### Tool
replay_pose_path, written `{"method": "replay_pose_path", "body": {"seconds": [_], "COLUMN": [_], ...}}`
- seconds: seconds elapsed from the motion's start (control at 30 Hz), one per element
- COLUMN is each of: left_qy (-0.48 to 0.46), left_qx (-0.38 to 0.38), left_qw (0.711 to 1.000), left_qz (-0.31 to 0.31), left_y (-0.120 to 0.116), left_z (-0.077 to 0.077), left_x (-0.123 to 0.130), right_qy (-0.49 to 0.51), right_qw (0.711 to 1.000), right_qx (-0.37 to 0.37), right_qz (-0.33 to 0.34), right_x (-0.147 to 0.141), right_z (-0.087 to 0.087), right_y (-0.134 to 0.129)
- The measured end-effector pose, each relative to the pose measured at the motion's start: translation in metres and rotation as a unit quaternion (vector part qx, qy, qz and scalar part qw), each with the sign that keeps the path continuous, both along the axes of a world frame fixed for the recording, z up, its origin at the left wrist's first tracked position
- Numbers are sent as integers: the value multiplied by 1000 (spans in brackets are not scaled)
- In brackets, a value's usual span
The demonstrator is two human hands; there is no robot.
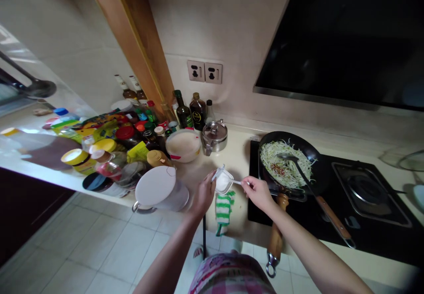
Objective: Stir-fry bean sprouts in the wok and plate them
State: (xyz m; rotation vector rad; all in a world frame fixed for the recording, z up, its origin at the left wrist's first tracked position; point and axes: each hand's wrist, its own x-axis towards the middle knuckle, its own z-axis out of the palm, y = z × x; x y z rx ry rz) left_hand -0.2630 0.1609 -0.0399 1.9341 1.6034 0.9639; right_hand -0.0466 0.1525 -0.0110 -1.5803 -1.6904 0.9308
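In the head view, your left hand (204,194) grips a small white tub (224,182) near the striped cloth (223,210); your right hand (259,192) pinches a spoon (236,182) reaching into it. A pan (296,141) of sprouts (273,154) sits on the stove (371,235).

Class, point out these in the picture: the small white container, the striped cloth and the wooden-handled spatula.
Small white container (224,192): head view, on its front rim.
Green-and-white striped cloth (223,210): head view, on its middle.
Wooden-handled spatula (331,215): head view, on its handle.
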Motion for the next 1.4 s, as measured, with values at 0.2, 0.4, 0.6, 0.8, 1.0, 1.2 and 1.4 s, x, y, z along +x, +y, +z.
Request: {"method": "replay_pose_path", "body": {"seconds": [0.2,0.4,0.6,0.8,1.0,1.2,1.4], "left_qy": [5,10,9,4,5,3,-8], "left_qx": [-9,-13,-18,-21,-26,-39,-55], "left_qw": [999,997,997,997,998,998,998], "left_qz": [-53,-72,-78,-72,-59,-47,-32], "left_y": [-9,-11,-11,-9,-6,2,15], "left_z": [27,35,38,39,45,43,30], "left_x": [12,24,29,31,35,39,41], "right_qy": [117,238,281,312,356,407,376], "right_qw": [990,958,942,930,909,881,883], "right_qx": [-72,-126,-124,-116,-127,-119,-32], "right_qz": [-43,-99,-133,-155,-172,-211,-281], "right_x": [10,13,17,22,26,41,111], "right_z": [0,-2,2,10,13,20,49], "right_y": [-25,-33,-39,-43,-43,-37,-30]}}
